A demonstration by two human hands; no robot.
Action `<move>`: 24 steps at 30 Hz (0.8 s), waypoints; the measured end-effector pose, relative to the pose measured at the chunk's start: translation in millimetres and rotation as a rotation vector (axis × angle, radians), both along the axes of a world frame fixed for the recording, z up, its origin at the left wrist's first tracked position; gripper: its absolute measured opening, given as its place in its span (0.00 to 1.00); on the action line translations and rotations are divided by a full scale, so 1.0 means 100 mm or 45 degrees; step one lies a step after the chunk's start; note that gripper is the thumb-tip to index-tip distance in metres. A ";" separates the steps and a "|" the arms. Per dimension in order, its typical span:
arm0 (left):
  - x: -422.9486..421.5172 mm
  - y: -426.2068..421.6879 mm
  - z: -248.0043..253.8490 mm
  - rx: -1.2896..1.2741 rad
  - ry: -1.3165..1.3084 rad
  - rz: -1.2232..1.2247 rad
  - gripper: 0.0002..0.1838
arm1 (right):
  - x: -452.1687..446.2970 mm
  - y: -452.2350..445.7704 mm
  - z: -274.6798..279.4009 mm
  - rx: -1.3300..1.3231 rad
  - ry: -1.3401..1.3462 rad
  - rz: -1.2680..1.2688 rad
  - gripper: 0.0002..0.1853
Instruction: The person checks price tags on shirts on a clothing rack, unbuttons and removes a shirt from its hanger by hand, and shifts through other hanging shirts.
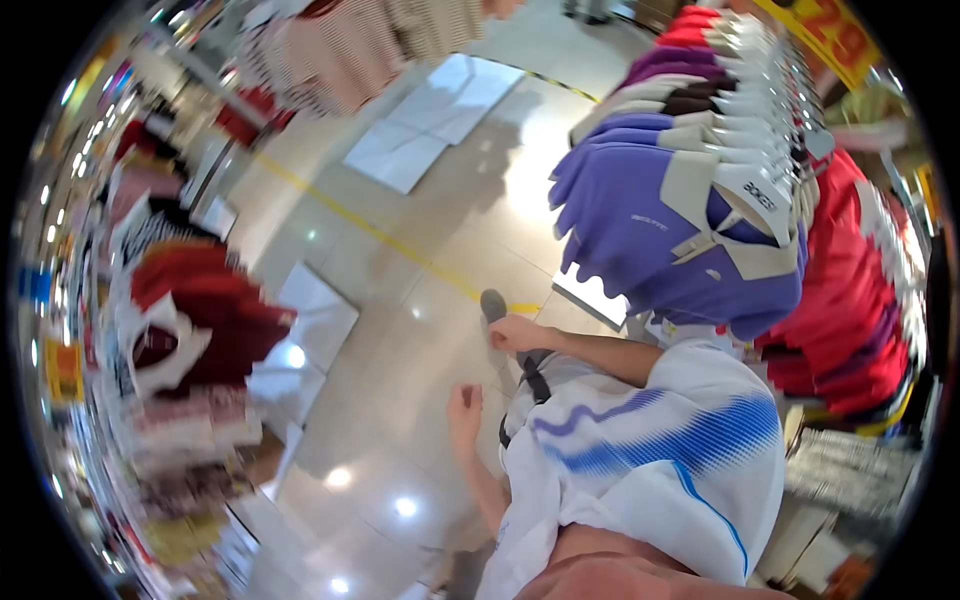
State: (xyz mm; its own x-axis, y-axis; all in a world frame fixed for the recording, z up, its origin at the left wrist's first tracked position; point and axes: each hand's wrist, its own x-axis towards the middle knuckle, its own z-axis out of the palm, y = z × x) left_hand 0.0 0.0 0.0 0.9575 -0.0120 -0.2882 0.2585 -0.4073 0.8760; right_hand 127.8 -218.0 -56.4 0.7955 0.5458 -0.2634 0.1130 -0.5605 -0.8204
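Note:
My right hand (515, 333) is loosely closed in front of my body, just beside a dark grey shoe (491, 305), with no object visible in it. Lower and to the left, my left hand (465, 405) hangs over the tiled floor (400, 370), its fingers slightly bent and a little apart, holding nothing. Neither hand touches any clothing on the racks. Nearest to my right arm hang purple polo shirts (630, 220) with cream collars on white hangers.
Red garments (850, 290) hang at the right. On the left are dark red clothes (215, 315) and a white-collared piece. Striped garments (345, 55) hang at the top. White panels (400, 150) and a yellow line (370, 228) mark the floor. A yellow sign (825, 35) is at the upper right.

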 end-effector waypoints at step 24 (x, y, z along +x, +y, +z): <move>3.77 -1.23 0.51 -0.046 -0.042 -1.497 0.10 | 1.05 -0.88 -0.27 0.140 -0.148 -1.485 0.08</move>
State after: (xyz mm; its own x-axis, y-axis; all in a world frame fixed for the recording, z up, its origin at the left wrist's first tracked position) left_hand 376.5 -123.1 50.8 0.3589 -0.9006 -0.2450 -0.2823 -0.3550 0.8912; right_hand 232.5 -306.2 -83.5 0.8448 -0.5127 -0.1531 -0.3439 -0.3011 -0.8894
